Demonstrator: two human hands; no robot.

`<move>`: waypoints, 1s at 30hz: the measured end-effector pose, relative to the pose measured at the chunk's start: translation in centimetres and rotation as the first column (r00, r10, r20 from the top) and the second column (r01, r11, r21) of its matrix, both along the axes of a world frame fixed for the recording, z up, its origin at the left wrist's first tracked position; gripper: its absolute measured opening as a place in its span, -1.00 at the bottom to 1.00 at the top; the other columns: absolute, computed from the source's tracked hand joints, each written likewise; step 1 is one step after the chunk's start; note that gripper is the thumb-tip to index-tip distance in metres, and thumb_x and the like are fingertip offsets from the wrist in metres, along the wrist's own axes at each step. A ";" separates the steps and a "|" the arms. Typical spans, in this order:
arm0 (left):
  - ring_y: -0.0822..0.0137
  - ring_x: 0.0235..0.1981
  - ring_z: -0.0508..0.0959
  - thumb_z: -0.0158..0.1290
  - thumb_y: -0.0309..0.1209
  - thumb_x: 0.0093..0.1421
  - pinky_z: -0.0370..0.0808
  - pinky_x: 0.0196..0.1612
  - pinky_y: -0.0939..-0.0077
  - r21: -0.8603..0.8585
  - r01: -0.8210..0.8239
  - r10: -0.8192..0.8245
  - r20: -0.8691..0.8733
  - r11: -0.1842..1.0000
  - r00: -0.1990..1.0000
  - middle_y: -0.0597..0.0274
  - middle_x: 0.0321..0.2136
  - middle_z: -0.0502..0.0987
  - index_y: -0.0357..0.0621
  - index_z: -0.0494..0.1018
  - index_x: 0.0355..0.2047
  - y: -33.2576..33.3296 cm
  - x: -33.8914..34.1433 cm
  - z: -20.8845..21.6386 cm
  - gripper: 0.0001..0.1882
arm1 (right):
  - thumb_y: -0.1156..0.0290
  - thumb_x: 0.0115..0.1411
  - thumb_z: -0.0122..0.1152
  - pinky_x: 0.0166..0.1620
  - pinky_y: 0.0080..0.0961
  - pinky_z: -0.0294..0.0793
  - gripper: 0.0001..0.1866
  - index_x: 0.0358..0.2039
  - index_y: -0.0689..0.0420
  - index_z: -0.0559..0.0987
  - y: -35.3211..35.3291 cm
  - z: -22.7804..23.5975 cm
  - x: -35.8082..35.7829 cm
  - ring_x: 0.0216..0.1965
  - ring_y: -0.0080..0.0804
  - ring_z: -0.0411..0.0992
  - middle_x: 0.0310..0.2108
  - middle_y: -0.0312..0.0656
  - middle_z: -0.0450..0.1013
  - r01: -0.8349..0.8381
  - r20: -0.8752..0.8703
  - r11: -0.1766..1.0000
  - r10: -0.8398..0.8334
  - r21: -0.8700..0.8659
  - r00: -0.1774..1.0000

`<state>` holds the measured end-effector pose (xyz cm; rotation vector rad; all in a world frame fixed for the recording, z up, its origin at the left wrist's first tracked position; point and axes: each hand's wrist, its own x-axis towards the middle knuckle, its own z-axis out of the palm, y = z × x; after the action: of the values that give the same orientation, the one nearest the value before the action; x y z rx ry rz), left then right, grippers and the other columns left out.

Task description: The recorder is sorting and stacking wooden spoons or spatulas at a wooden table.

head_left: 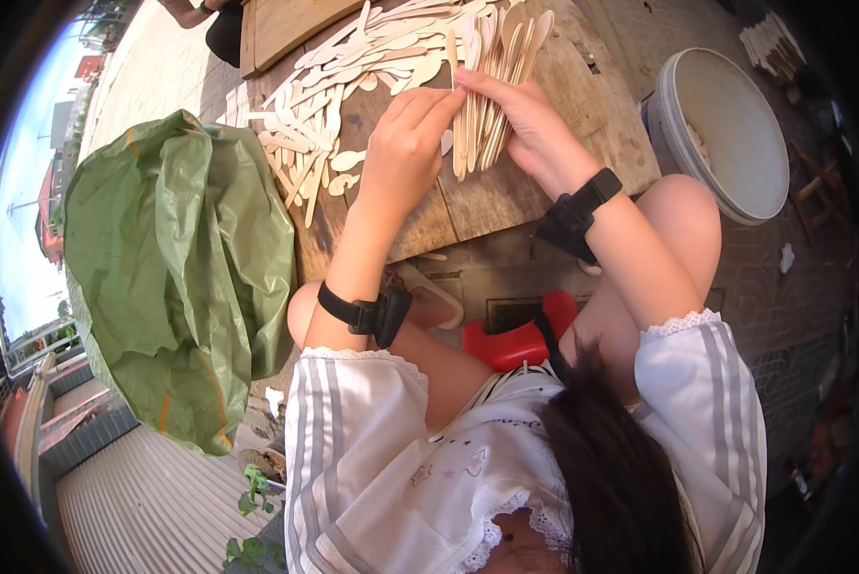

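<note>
My right hand (535, 124) is closed around a bundle of flat wooden spoons (491, 115), which stand roughly upright over the wooden table. Their rounded ends point up and away from me. At the left side of the bundle, the fingers of my left hand (405, 143) are pinched together on one wooden spoon (452, 48); its lower part is partly hidden by my fingertips. Beyond and left of my hands, many loose wooden spoons (372, 62) lie in a jumbled heap on the table (582, 124). A few lie apart near my left wrist.
A green plastic sack (180, 287) stands left of the table. On the right is a white bucket (736, 124), with more bundled sticks (774, 46) behind it. A wooden box (290, 29) sits at the far edge, near another person's arm (185, 11). A red stool (506, 344) is below me.
</note>
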<state>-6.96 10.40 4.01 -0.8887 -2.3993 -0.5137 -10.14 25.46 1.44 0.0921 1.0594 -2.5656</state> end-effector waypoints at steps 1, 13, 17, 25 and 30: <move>0.09 -0.23 0.48 -0.06 -0.74 -0.16 0.44 -0.15 0.29 0.032 0.016 -0.017 0.021 0.999 1.000 0.10 -0.36 0.49 -0.30 0.43 -0.22 0.1 0.1 -0.2 -0.60 | 0.42 0.08 0.28 -0.23 -0.60 0.49 -0.69 -0.17 0.24 0.49 0.1 -0.1 -0.1 -0.31 -0.57 0.47 -0.29 -0.24 0.49 -0.020 0.000 1.000 0.020 0.012 1.000; 0.07 -0.27 0.40 0.07 -0.48 -0.01 0.38 -0.23 0.23 -0.049 -0.450 0.452 0.118 0.892 0.884 0.13 -0.33 0.41 -0.18 0.41 -0.33 -2.3 -1.3 -2.5 -0.81 | 0.38 0.04 0.31 -0.28 -0.59 0.49 -0.70 -0.24 0.25 0.51 0.5 -0.8 -0.8 -0.33 -0.57 0.47 -0.39 -0.25 0.50 0.039 -0.008 0.994 -0.038 0.105 0.999; 0.09 -0.20 0.39 0.17 -0.24 0.02 0.30 -0.16 0.16 -0.237 -0.607 0.645 0.148 0.759 0.749 0.20 -0.30 0.40 -0.06 0.49 -0.41 -5.5 -1.7 -4.5 -0.80 | 0.36 0.04 0.33 -0.26 -0.55 0.51 -0.63 -0.18 0.26 0.48 0.5 0.9 -0.6 -0.26 -0.52 0.48 -0.34 -0.21 0.49 0.042 0.047 0.997 -0.045 0.061 0.998; 0.28 -0.41 0.49 0.15 -0.24 0.06 0.29 -0.23 0.37 -0.189 -0.639 0.620 0.548 0.746 0.562 0.32 -0.54 0.53 -0.03 0.54 -0.47 -6.8 -2.0 -2.2 -0.84 | 0.34 0.05 0.33 -0.23 -0.58 0.50 -0.68 -0.24 0.22 0.49 0.9 1.1 -0.7 -0.30 -0.51 0.48 -0.38 -0.22 0.49 0.035 0.046 0.997 -0.038 0.067 0.998; 0.60 -0.46 0.39 0.14 -0.31 0.13 0.31 -0.30 0.71 0.548 -0.494 -0.358 0.828 0.675 0.431 0.45 -0.55 0.47 -0.16 0.52 -0.39 -6.1 -1.4 -0.8 -0.82 | 0.34 0.07 0.30 -0.23 -0.60 0.48 -0.68 -0.22 0.23 0.48 0.8 1.9 -0.1 -0.31 -0.53 0.47 -0.35 -0.21 0.49 0.055 -0.056 0.994 -0.049 0.092 0.997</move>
<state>-8.40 4.29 3.22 0.0063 -2.5472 -2.2717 -10.28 26.27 3.37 0.0754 1.2120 -2.5778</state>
